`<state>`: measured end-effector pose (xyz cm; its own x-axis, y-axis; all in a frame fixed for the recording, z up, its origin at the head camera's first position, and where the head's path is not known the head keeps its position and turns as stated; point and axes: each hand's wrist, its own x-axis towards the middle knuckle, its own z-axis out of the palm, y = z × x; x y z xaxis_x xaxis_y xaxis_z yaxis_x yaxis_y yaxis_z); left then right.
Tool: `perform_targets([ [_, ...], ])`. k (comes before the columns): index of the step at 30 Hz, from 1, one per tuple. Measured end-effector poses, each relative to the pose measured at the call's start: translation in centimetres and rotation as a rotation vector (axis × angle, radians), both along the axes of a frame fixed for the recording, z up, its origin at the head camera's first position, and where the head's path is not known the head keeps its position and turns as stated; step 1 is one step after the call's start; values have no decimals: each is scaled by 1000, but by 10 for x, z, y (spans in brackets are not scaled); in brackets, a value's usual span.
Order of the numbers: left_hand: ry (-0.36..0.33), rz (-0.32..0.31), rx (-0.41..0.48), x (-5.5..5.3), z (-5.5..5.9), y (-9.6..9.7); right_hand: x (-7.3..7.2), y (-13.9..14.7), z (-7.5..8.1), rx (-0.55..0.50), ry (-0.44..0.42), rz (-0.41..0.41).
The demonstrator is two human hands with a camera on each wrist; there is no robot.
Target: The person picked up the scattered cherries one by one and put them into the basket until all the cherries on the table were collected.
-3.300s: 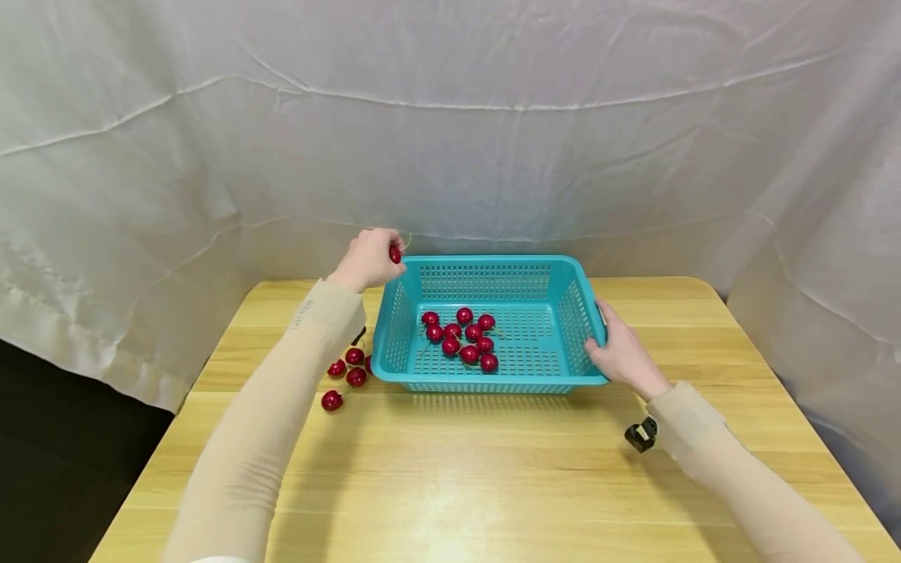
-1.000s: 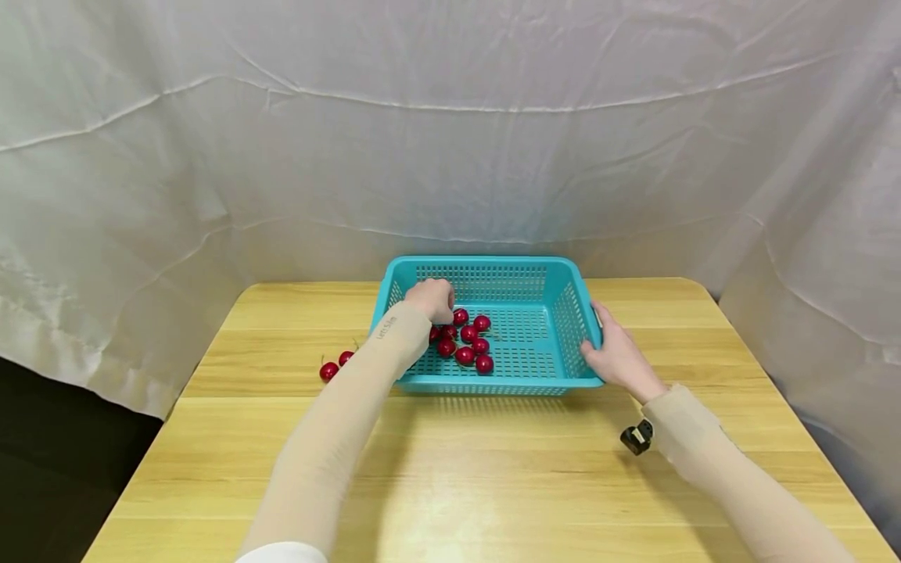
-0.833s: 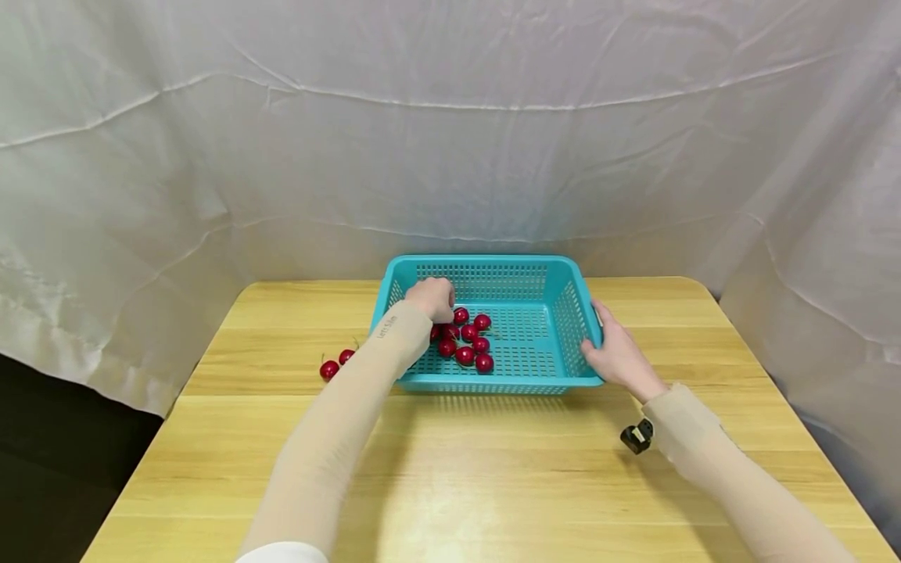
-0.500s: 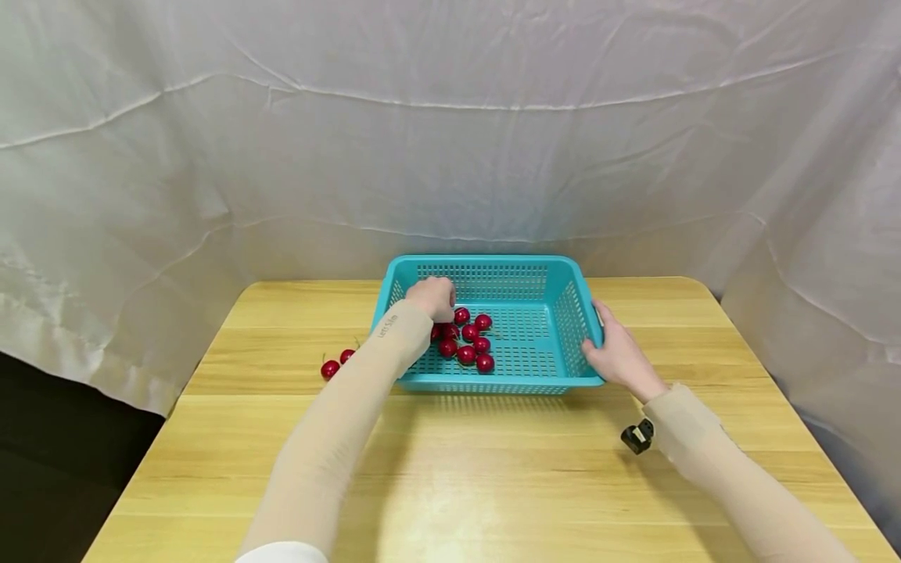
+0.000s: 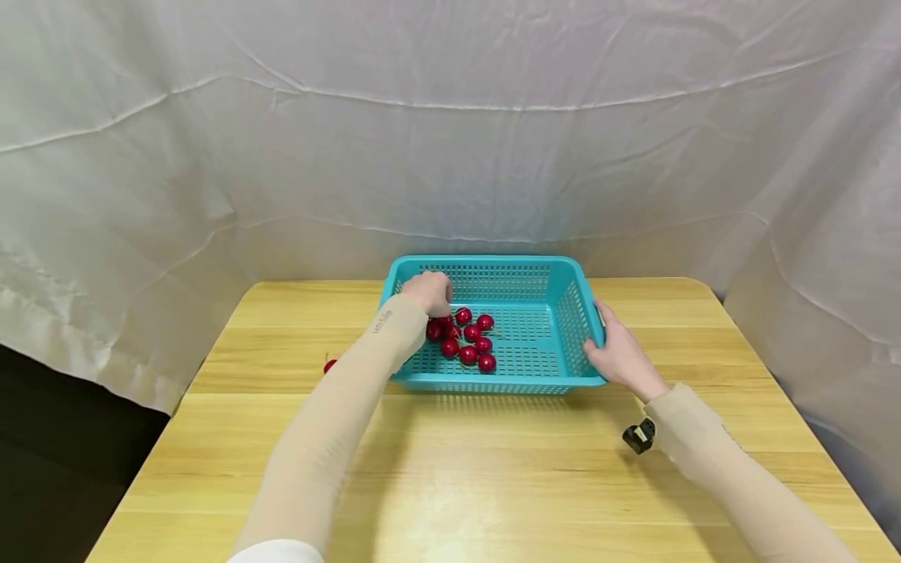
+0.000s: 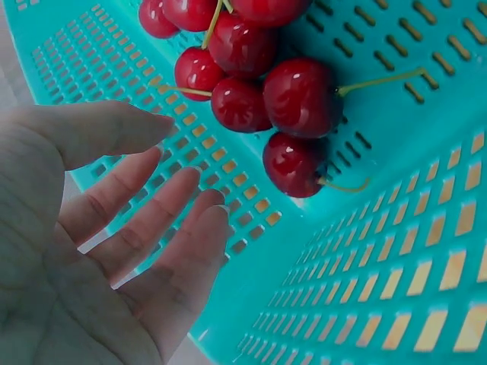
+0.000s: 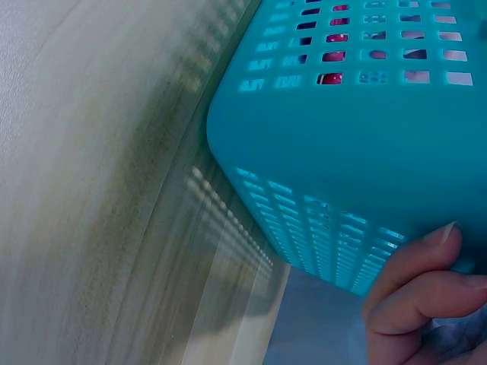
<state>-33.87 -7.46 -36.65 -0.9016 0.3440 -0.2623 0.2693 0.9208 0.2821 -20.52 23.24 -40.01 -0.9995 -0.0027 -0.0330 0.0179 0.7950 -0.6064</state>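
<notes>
Red cherries with green stems lie together in the left half of a turquoise perforated plastic basket [image 5: 493, 381]; one cherry [image 5: 486, 363] lies nearest its front wall. Over the basket's left end is my left hand [image 5: 428, 291]. Close up in the left wrist view, its thumb and fingers [image 6: 137, 232] stand apart with nothing between them, beside several cherries [image 6: 303, 97]. My right hand [image 5: 622, 356] grips the basket's right rim, thumb on the inner side. In the right wrist view its curled fingers [image 7: 426, 293] show at the basket's outer wall.
On the wooden table [image 5: 493, 461], left of the basket, a loose cherry [image 5: 330, 365] peeks out past my left sleeve [image 5: 352, 399], which hides the surface behind it. A pale cloth [image 5: 493, 156] hangs behind the table. A small black device [image 5: 639, 435] sits at my right wrist.
My left hand brought a cherry from left of the basket into it and now holds nothing. Lately that hand has drawn back slightly left. The right hand keeps its grip on the rim.
</notes>
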Motion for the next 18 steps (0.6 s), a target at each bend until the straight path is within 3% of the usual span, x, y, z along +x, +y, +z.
perform_targets([
  [12, 31, -8, 58, 1, 15, -15, 0, 0, 1, 4, 2, 1],
  [18, 77, -24, 41, -1, 23, -25, 0, 0, 2, -4, -11, 0],
])
